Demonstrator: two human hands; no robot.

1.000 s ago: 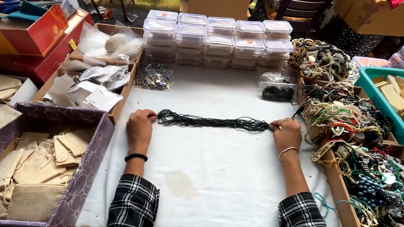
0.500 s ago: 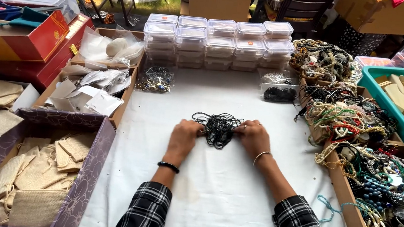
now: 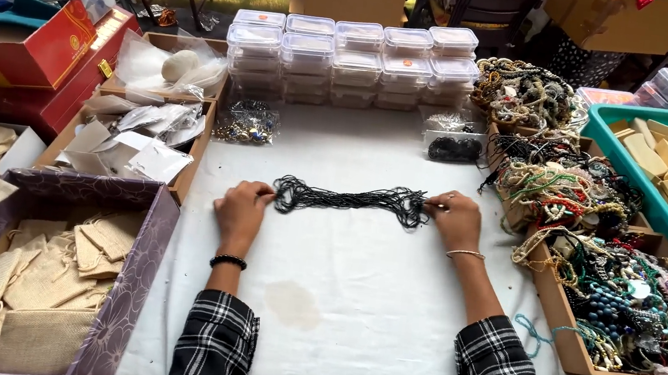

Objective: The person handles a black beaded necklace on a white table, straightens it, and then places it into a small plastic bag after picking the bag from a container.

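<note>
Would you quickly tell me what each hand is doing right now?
Left hand: closed, pinching the left end of the black bead strands.
Right hand: closed, pinching the right end of the same strands.

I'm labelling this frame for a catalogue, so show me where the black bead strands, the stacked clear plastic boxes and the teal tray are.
black bead strands (image 3: 347,200), head view, middle of the bundle.
stacked clear plastic boxes (image 3: 353,61), head view, front of the middle stack.
teal tray (image 3: 662,215), head view, near rim.

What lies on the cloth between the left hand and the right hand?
In the head view, a bundle of black bead strands stretches from the left hand to the right hand, lying on the white cloth.
</note>
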